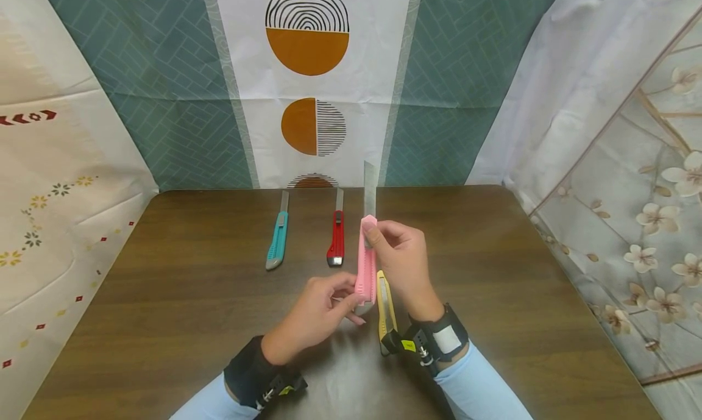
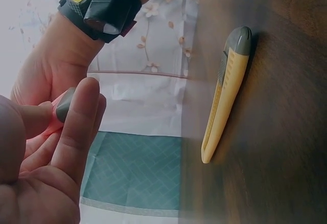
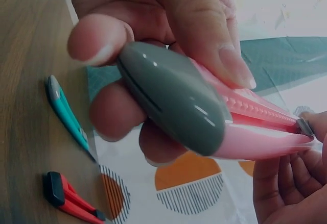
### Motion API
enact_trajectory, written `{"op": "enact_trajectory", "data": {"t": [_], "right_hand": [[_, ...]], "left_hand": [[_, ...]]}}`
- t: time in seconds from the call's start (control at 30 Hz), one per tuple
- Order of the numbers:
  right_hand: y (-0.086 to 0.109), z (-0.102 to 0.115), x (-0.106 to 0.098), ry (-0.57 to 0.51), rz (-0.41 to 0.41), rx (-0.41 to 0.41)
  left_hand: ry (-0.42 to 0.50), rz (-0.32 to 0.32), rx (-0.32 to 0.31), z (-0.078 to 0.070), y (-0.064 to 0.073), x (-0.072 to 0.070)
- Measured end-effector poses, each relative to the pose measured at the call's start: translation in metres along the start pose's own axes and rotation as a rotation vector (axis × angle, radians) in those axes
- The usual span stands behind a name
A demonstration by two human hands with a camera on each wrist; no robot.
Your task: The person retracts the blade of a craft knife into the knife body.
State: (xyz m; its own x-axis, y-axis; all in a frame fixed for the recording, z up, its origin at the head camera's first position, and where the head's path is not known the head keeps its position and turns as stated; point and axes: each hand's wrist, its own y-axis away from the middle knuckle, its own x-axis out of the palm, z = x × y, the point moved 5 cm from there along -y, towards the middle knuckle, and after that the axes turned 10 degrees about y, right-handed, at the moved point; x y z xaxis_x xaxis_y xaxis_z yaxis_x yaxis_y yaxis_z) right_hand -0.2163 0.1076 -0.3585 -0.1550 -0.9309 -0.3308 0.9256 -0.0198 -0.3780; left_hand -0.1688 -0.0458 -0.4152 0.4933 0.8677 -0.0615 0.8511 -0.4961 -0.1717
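Both hands hold a pink utility knife [image 1: 362, 274] above the table, its long blade [image 1: 370, 188] extended away from the body. My left hand [image 1: 318, 304] pinches the rear of the handle, thumb on top and fingers beneath, beside the grey end cap [image 3: 173, 101]. Farther forward, my right hand [image 1: 406, 258] grips the handle near the blade end, thumb at the slider [image 3: 305, 127]. Below the hands lies a yellow utility knife [image 2: 227, 96] on the table; no blade shows beyond its tip. The right wrist strap partly covers it in the head view.
Toward the back of the wooden table [image 1: 208, 274] lie a teal utility knife [image 1: 278, 240] and a red utility knife [image 1: 336, 237], both with blades out and pointing to the back edge. Patterned cloth [image 1: 457, 72] hangs behind and at both sides.
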Motion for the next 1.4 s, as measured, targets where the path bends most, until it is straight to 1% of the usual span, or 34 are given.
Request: {"op": "enact_trajectory", "data": {"t": [0.17, 0.33, 0.53, 0.83, 0.97, 1.1, 1.2, 1.3, 1.4], "right_hand": [[0.0012, 0.0004, 0.0011, -0.007, -0.008, -0.003], [0.0014, 0.001, 0.0015, -0.012, -0.006, -0.03], [0.0012, -0.0007, 0.0014, -0.036, -0.006, -0.033], [0.0002, -0.0004, 0.003, -0.032, 0.021, -0.04], [-0.0001, -0.0042, 0.0015, -0.019, 0.028, -0.001], [-0.0013, -0.0076, -0.0008, 0.02, 0.038, 0.072], [-0.0026, -0.0087, -0.0014, 0.057, 0.064, 0.117], [-0.0036, -0.0084, -0.0009, 0.077, 0.094, 0.136], [-0.0043, -0.0076, -0.001, 0.07, 0.104, 0.124]], "left_hand": [[0.0, 0.002, -0.008, 0.002, 0.0, -0.0011], [-0.007, -0.006, -0.023, 0.0024, 0.0004, -0.0015], [0.012, -0.011, -0.034, 0.0006, 0.001, -0.0011], [0.013, -0.021, 0.021, -0.0038, 0.0003, -0.002], [0.016, -0.023, 0.023, -0.0029, 0.0002, -0.002], [-0.002, -0.032, -0.014, -0.0003, 0.0007, -0.0023], [-0.016, -0.037, -0.04, 0.0012, 0.0011, -0.0028], [-0.018, -0.038, -0.041, 0.0007, 0.001, -0.0029], [-0.009, -0.035, -0.032, -0.001, 0.0008, -0.0026]]}}
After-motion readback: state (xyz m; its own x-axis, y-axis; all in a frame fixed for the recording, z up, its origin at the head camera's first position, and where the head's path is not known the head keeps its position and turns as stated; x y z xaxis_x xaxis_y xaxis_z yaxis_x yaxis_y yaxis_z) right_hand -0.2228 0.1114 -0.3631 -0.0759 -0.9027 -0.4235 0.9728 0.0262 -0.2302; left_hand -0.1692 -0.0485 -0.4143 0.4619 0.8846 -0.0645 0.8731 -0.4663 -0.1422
